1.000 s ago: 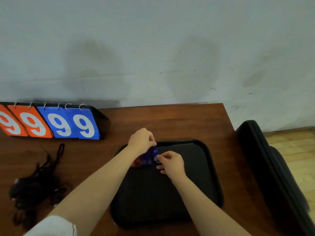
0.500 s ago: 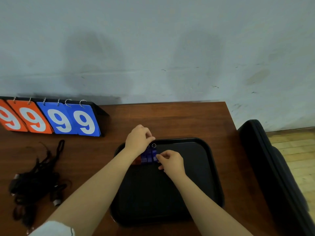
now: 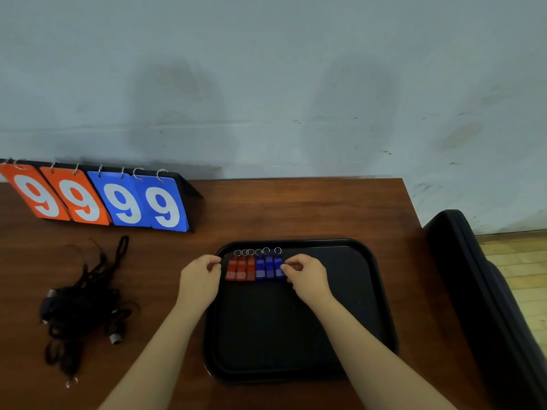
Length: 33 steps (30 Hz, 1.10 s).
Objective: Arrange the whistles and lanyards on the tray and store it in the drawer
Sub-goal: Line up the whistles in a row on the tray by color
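Note:
A black tray [image 3: 284, 335] lies on the brown table. Along its far left edge stands a tight row of three red whistles [image 3: 240, 269] and three blue whistles [image 3: 268, 267], each with a key ring pointing away from me. My left hand [image 3: 199, 281] hovers over the tray's left rim just beside the red whistles, its fingers curled and holding nothing. My right hand [image 3: 307, 276] pinches the right side of the rightmost blue whistle with curled fingertips. A tangled pile of black lanyards [image 3: 83, 306] lies on the table to the left.
A flip scoreboard [image 3: 97, 199] with orange and blue 9s stands at the back left against the wall. A black case [image 3: 488, 306] stands off the table's right edge. Bare tabletop [image 3: 296, 208] lies behind the tray.
My left hand has drawn back from above the whistles to the tray's left rim, uncovering the red ones. My right hand has stayed at the blue end of the row.

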Each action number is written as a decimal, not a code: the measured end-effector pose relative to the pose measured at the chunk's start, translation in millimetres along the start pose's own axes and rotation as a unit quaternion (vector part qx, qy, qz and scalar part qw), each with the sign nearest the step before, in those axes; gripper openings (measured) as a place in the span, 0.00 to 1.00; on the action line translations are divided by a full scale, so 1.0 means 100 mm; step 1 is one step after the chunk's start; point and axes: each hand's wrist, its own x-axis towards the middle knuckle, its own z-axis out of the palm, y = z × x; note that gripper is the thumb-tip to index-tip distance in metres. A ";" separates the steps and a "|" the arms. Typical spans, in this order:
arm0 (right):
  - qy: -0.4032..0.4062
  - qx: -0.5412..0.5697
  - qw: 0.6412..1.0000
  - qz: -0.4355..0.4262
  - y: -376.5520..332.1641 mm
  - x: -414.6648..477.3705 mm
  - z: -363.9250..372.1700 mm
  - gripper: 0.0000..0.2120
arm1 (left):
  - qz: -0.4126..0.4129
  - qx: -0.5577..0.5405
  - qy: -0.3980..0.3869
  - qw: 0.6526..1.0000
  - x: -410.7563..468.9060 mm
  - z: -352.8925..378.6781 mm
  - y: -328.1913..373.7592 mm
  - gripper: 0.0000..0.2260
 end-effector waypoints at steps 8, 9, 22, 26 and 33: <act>0.000 -0.011 1.000 -0.009 0.00 0.02 0.01 0.10 | 0.009 0.038 -0.033 0.999 0.02 0.05 0.09 0.12; -0.002 -0.012 1.000 -0.010 0.00 0.02 0.01 0.10 | 0.009 0.040 -0.034 0.999 0.01 0.06 0.10 0.13; 0.057 -0.064 0.994 -0.063 -0.08 -0.17 0.04 0.09 | 0.034 0.058 0.028 0.997 -0.18 -0.05 0.17 0.12; 0.043 -0.074 0.991 -0.101 -0.18 -0.36 0.09 0.08 | 0.027 0.040 0.036 0.998 -0.36 -0.20 0.12 0.10; -0.018 -0.121 0.975 -0.185 -0.35 -0.73 0.45 0.06 | -0.013 0.029 0.069 0.997 -0.64 -0.48 -0.22 0.09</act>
